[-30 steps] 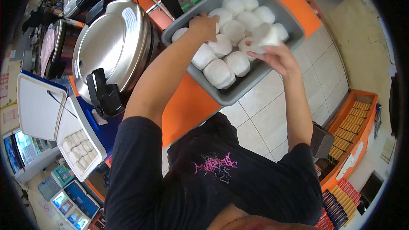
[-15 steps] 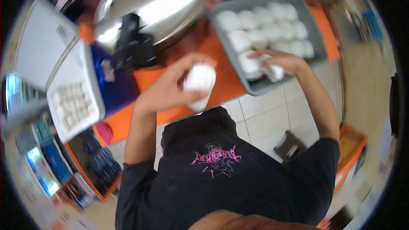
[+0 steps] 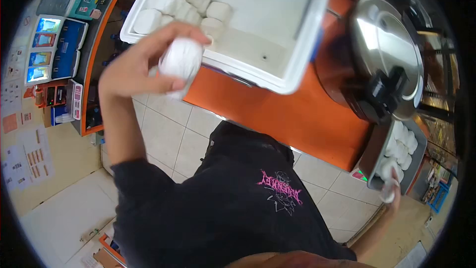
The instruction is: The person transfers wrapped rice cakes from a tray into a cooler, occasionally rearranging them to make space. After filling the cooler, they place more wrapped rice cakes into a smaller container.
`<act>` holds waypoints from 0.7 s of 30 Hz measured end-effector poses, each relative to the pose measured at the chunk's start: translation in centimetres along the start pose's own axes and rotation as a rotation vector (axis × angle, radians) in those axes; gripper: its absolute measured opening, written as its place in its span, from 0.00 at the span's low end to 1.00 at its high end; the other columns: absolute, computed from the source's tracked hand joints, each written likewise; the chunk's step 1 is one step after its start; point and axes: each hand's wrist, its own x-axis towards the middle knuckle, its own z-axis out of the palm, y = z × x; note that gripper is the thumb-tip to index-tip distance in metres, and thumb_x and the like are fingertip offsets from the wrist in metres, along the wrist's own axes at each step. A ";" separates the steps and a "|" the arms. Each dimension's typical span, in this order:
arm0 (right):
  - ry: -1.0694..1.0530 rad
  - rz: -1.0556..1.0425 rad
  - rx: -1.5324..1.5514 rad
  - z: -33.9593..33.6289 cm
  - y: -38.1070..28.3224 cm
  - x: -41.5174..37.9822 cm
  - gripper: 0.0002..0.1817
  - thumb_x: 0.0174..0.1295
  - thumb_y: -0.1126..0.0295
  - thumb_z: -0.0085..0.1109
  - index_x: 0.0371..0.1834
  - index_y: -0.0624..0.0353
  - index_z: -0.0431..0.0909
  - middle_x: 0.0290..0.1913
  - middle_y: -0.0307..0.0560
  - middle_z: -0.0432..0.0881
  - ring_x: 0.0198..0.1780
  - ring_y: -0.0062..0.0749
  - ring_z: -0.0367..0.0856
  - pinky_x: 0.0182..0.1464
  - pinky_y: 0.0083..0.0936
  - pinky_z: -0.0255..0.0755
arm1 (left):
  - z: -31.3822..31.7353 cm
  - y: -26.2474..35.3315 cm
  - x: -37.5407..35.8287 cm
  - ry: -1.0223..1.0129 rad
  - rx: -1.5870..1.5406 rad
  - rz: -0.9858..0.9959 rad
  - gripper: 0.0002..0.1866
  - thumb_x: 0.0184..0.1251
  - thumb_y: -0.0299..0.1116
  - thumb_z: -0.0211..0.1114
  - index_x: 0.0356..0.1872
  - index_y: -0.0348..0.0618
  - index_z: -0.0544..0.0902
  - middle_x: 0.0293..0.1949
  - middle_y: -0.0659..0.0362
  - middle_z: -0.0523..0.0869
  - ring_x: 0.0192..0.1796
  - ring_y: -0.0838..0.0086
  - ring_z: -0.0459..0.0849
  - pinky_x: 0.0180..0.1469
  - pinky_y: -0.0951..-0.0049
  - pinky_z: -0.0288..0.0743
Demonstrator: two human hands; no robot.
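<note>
My left hand [image 3: 141,64] grips a stack of round white pieces [image 3: 181,62], thumb below and fingers above, at the near left corner of the white cooler box [image 3: 248,72]. Several white wrapped stacks [image 3: 161,2] lie in rows in the box's left part. Far to the right, my right hand [image 3: 393,193] is at the near edge of the grey tub [image 3: 373,181], its fingers closed round a small white item [image 3: 387,197]. More white pieces [image 3: 399,144] fill that tub.
A large steel pot [image 3: 369,34] with a black-handled lid stands on the orange table [image 3: 277,119], between box and tub. At the left are an orange-edged shelf [image 3: 106,34] and a wall with papers. Tiled floor [image 3: 163,119] shows below the table.
The view has swung toward the cooler box, which now lies ahead. My left hand has carried its white stack to the box. My right hand stays by the grey tub.
</note>
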 end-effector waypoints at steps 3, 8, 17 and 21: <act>-0.071 -0.223 0.064 -4.3 -2.7 -7.4 0.54 0.58 0.48 0.69 0.86 0.53 0.53 0.70 0.52 0.73 0.53 0.28 0.80 0.52 0.24 0.79 | -7.6 -1.4 4.5 -0.141 0.316 0.066 0.35 0.57 0.37 0.75 0.68 0.44 0.76 0.67 0.53 0.78 0.68 0.66 0.76 0.69 0.62 0.71; 0.078 -0.338 0.177 13.2 -10.7 -14.7 0.64 0.53 0.54 0.75 0.88 0.53 0.40 0.65 0.56 0.72 0.57 0.33 0.74 0.56 0.27 0.74 | -9.5 -9.6 14.1 -0.473 0.675 0.130 0.29 0.58 0.30 0.74 0.64 0.55 0.79 0.63 0.51 0.77 0.64 0.53 0.80 0.65 0.56 0.76; -0.494 -0.283 -0.032 61.8 -20.9 9.0 0.48 0.49 0.58 0.69 0.77 0.65 0.68 0.54 0.56 0.83 0.39 0.29 0.83 0.41 0.26 0.80 | -5.5 -22.1 15.0 -0.998 1.349 -0.120 0.29 0.59 0.28 0.70 0.64 0.60 0.81 0.66 0.43 0.72 0.59 0.46 0.84 0.57 0.48 0.81; -0.690 -0.093 -0.188 73.0 -20.0 21.5 0.35 0.63 0.63 0.60 0.77 0.53 0.71 0.51 0.44 0.80 0.44 0.29 0.80 0.49 0.29 0.80 | -4.9 -22.8 14.5 -0.870 1.231 -0.120 0.27 0.64 0.32 0.66 0.66 0.53 0.80 0.68 0.37 0.73 0.59 0.47 0.85 0.59 0.50 0.81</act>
